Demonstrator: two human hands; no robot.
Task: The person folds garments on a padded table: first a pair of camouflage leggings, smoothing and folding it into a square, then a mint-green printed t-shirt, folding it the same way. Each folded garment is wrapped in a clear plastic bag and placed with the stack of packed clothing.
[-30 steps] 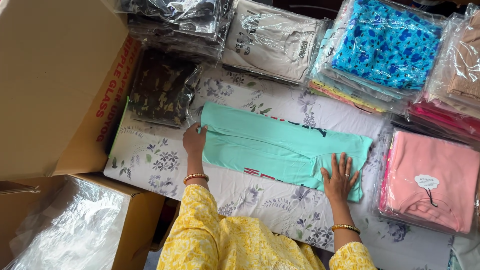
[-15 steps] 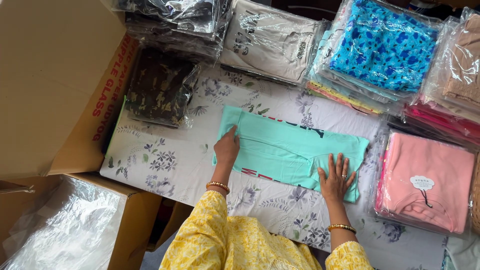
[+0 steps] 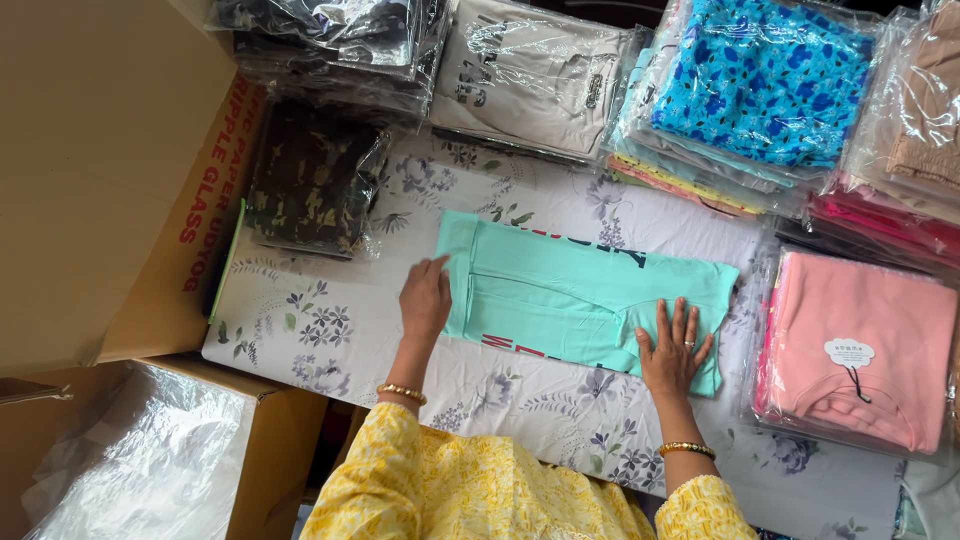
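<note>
Gripping the mint shirt (image 3: pixel 560 295), left hand (image 3: pixel 426 298); right hand (image 3: pixel 672 345) flat beside pink package (image 3: pixel 855 345).

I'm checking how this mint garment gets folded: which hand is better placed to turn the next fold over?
Probably the left hand: its fingers grip the mint garment at its free left edge, ready to carry it across. The right hand lies flat, fingers spread, pinning the other end to the floral sheet.
</note>
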